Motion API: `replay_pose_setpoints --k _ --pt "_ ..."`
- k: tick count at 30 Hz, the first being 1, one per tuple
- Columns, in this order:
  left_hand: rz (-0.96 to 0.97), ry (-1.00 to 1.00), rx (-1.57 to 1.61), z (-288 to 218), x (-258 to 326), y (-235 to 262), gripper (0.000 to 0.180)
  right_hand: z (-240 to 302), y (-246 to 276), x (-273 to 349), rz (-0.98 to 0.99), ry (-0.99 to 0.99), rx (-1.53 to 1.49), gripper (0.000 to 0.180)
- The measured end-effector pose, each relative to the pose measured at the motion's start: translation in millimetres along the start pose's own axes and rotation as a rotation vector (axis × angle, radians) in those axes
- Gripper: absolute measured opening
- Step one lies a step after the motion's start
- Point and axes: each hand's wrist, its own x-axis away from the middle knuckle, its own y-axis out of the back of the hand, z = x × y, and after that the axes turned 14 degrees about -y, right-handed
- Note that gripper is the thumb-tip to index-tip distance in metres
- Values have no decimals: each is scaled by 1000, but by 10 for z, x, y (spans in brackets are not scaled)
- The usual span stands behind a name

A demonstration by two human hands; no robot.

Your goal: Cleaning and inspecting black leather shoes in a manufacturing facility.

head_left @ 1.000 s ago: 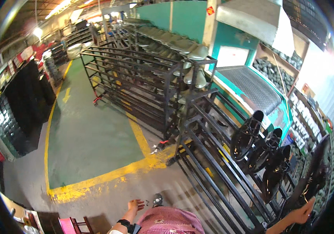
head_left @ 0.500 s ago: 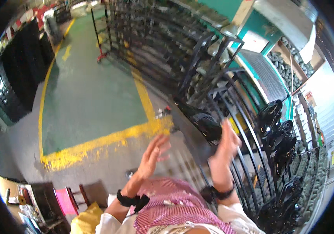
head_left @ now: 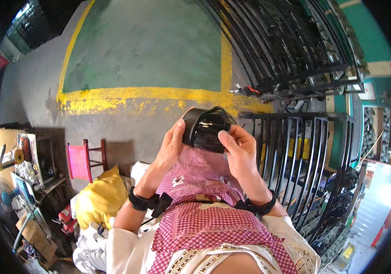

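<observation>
Both of my hands hold a glossy black shoe upper [head_left: 211, 130] in front of my apron. It is curved, with a shiny rounded face and a duller black band on its left side; its full shape cannot be made out. My left hand [head_left: 173, 140] grips the left edge, the thumb up along the band. At the right edge my right hand [head_left: 241, 148] pinches it, with the thumb on the shiny face and the fingers curled behind. A checked pink apron [head_left: 204, 219] lies below the hands.
Close on my right stands a black barred rack [head_left: 291, 155]; larger dark racks [head_left: 291, 45] fill the far right. A pink stool [head_left: 80, 162] and a yellow cloth [head_left: 99, 196] are at the left, near a cluttered bench [head_left: 35, 160]. Yellow lines [head_left: 127, 98] border the green floor.
My hands, open and bare before, have come together and now hold the glossy black upper. My view has swung toward the right and down, bringing the barred rack upright beside me.
</observation>
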Motion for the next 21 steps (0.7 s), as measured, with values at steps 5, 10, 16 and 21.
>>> replay_pose_setpoints --k 5,10,16,21 --pt "-89 -64 23 18 -205 291 54 63 -140 -358 193 -306 -52 29" --pt "-170 -56 200 44 -571 441 50 372 -329 -787 226 -517 -104 29" --pt "-169 -78 360 -33 -1328 539 54 883 -537 -1318 288 -419 171 25" --pt "-146 -66 414 -83 -1865 623 63 1230 -571 -1771 405 -330 447 18"
